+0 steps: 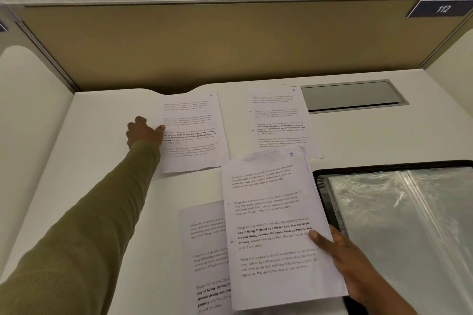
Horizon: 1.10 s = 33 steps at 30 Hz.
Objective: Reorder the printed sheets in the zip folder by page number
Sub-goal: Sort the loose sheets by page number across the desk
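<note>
A person sits at a pale desk [102,135] in a study booth, sorting printed pages. The clear zip folder [409,212], edged in black, lies flat at the right of the desk, and no sheet can be made out in it.

The left hand [144,133] reaches forward to the far left sheet [194,135]. Its thumb lies on the sheet's left edge and its fingers are curled, so it seems to pinch that edge. The page number in this sheet's top corner is too blurred to read.

The right hand [353,263] grips a stack [276,225] of pages at its right edge, thumb on top and fingers beneath. The top page is marked 7.

A sheet marked 6 [279,120] lies at the back of the desk, near a metal cable hatch [353,94]. A near sheet [204,250] lies partly under the held stack, its number hidden.

The task looks to be in its early to middle part. The pages are out of the folder and three lie singly on the desk. The stack has yet to be dealt out, and the pages then need gathering in order and returning to the folder.
</note>
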Each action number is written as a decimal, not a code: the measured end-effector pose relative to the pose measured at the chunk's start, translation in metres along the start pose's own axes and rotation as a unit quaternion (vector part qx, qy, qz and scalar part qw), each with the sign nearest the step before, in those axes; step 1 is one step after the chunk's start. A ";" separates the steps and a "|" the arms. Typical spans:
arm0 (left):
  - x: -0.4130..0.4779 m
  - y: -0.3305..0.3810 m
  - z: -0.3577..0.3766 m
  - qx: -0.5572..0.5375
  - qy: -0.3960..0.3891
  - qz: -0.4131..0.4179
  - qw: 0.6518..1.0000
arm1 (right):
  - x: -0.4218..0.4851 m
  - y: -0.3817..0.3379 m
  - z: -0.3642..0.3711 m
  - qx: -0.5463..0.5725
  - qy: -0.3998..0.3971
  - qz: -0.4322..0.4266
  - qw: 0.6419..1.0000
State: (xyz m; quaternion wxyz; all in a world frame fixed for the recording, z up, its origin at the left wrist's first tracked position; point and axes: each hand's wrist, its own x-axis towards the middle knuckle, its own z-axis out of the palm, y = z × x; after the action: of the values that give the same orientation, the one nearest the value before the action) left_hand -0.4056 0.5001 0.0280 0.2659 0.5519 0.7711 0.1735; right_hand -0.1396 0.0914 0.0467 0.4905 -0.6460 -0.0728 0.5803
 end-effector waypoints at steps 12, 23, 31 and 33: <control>-0.258 -0.037 -0.005 -0.184 -0.233 0.030 0.954 | -0.027 0.002 0.002 -0.019 -0.009 -0.048 0.999; -0.324 -0.069 -0.007 -0.176 -0.157 0.013 0.972 | -0.053 0.017 -0.016 -0.030 -0.051 -0.061 0.996; -0.331 -0.090 -0.011 -0.193 -0.104 0.009 0.976 | -0.062 0.023 -0.028 -0.047 -0.066 -0.075 0.994; -0.325 -0.100 -0.018 -0.194 -0.083 0.001 0.978 | -0.063 0.026 -0.033 -0.045 -0.067 -0.074 0.994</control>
State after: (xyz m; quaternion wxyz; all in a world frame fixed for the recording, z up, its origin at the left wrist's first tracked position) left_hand -0.4115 0.1605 0.0572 0.4307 0.5035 0.6972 0.2736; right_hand -0.1447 0.0186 0.0656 0.4966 -0.6201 -0.1795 0.5802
